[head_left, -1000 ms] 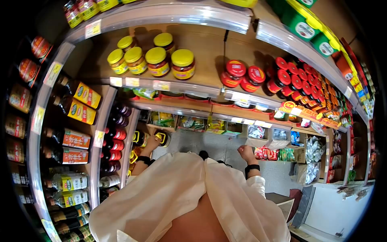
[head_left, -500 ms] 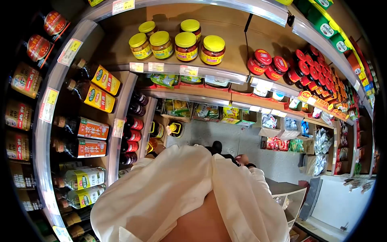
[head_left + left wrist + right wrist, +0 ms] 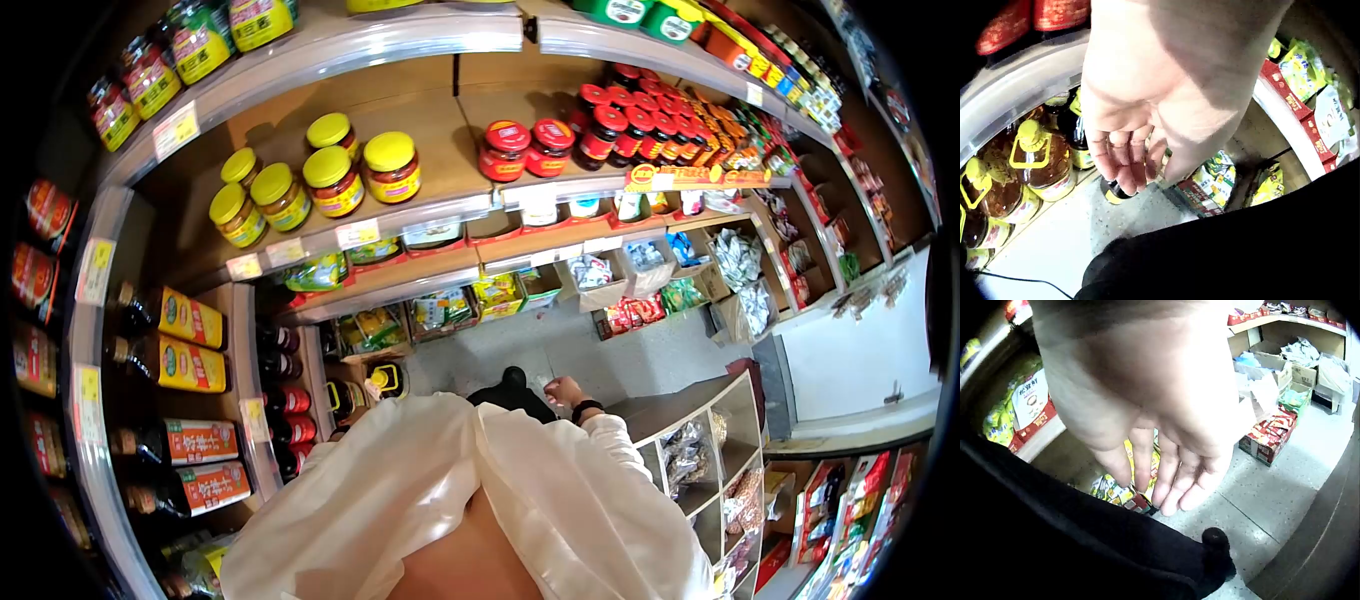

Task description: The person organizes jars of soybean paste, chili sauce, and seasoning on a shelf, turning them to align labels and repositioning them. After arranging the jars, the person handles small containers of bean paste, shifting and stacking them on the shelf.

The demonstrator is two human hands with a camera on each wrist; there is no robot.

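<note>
My left hand (image 3: 1160, 94) hangs with its fingers loosely bent and nothing in them. Behind it in the left wrist view are large oil jugs (image 3: 1047, 159) with yellow caps and handles, low beside the shelf edge. In the head view the shirt hides nearly all of this hand. My right hand (image 3: 565, 390) is down in front of the body, beside a dark shoe (image 3: 514, 378). The right wrist view shows its fingers (image 3: 1175, 475) relaxed and holding nothing, with boxes of yellow packets (image 3: 1125, 490) beyond them.
Yellow-lidded jars (image 3: 330, 180) and red-lidded jars (image 3: 505, 150) stand on the shelf ahead. Bottles (image 3: 190, 370) line the left shelf. Floor boxes hold red packets (image 3: 632, 316). At the right stands a compartment rack (image 3: 720, 440) near a white door (image 3: 855, 345).
The head view has turned to the right, bringing the compartment rack further into view. My left hand has drawn back from the oil jugs and behind the shirt. The right hand has lowered.
</note>
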